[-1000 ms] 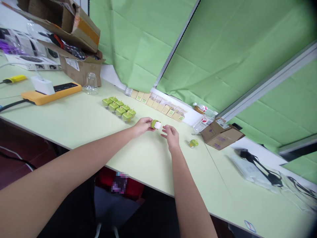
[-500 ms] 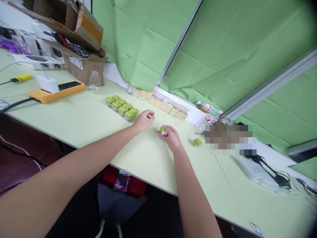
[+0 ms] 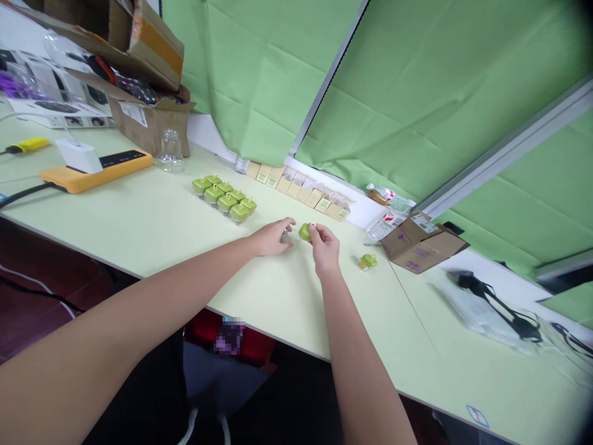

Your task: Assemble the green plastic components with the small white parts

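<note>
My right hand [image 3: 324, 245] pinches a small green rounded piece [image 3: 304, 232] just above the pale green table [image 3: 152, 222]. Close on its left, my left hand [image 3: 273, 237] has its fingers curled by a small clear bit with a yellow speck [image 3: 291, 242]; the grip on it is hard to make out. A group of several green apple-shaped items [image 3: 225, 198] stands in two rows to the left. One more green piece [image 3: 367, 261] lies alone to the right.
A row of small tan boxes [image 3: 301, 193] lines the back edge under the green curtain [image 3: 278, 80]. Open cardboard boxes stand at back left [image 3: 148, 120] and right [image 3: 421, 244]. An orange power strip [image 3: 97, 168] with a white plug, a glass jar [image 3: 170, 151] and bagged black cables [image 3: 491, 303] also lie on the table.
The green piece passed from my left hand to my right. Both hands then drew together, and the right hand turned the piece up between its fingertips.
</note>
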Tool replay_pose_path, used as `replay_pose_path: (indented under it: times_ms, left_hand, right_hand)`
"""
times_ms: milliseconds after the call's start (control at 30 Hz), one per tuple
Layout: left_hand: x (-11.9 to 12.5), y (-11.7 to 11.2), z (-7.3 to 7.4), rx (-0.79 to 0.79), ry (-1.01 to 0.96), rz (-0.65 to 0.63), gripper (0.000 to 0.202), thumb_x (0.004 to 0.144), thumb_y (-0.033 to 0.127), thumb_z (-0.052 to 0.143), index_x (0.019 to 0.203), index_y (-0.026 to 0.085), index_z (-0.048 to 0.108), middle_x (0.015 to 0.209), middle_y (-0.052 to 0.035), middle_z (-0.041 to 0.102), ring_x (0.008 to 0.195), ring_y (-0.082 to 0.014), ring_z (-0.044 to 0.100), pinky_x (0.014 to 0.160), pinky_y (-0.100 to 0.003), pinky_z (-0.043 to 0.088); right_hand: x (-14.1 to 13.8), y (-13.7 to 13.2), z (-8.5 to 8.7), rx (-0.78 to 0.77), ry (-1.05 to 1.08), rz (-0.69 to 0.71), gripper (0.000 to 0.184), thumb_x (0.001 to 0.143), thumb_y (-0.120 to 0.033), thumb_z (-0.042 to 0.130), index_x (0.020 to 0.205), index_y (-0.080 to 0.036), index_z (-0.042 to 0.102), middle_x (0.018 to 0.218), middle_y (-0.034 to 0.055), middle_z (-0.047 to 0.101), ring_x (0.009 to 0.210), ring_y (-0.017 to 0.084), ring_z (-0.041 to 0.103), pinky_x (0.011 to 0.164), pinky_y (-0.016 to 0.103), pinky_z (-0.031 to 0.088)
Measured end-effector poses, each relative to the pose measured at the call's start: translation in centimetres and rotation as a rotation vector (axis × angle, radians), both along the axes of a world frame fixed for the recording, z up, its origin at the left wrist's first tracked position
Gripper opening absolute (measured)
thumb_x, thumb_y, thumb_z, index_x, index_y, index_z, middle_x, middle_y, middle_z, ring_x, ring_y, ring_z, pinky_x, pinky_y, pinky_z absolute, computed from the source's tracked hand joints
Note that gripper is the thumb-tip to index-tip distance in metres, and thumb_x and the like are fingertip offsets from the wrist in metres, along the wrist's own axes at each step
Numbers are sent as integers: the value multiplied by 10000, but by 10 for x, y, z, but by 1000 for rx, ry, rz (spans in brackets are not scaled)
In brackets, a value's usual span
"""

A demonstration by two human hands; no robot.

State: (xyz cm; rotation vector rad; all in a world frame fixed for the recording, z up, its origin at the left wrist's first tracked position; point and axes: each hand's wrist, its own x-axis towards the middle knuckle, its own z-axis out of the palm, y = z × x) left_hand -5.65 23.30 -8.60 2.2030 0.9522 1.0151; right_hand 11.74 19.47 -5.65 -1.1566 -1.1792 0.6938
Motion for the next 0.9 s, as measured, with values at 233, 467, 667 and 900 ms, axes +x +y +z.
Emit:
replay_pose_path:
  times_ms: [233, 467, 667, 900]
  left_hand:
    - [3, -11, 6, -39, -63, -92, 559, 745, 349, 697, 1255, 226, 505, 1058, -72, 661, 916, -212, 632, 788, -322, 495]
    - [3, -12, 7, -74, -100, -82, 520, 731, 322, 711, 1210, 235, 528, 1071, -61, 661, 893, -195, 630, 811, -316, 496]
    - [2, -11, 2, -72, -96, -81, 544, 762, 317, 688, 1258, 227, 484, 1212, -98, 617, 1027, -214, 612, 884, -353, 499]
    - [1, -10, -1, -67, 5, -74, 486, 830, 301, 609, 1285, 243, 449, 1206, -84, 608, 1073, -214, 600, 926, -382, 493]
  right_hand:
    - [-3, -3, -3, -7, -223, 61, 339, 760, -513, 688, 892, -203, 715, 956, 61, 736, 871, 201, 659, 858, 346, 519]
    - [-3, -2, -15, -84, -336, 135, 357, 768, -556, 653, 880, -221, 698, 922, 42, 730, 873, 205, 650, 773, 308, 511]
    - [23, 5, -12, -63, -553, 48, 254, 856, -448, 558, 883, -226, 679, 928, 45, 726, 852, 194, 649, 783, 313, 489]
    - [121, 2, -11, -180, -856, -685, 281, 861, -316, 501, 928, -176, 735, 957, 135, 729, 865, 241, 626, 827, 361, 437]
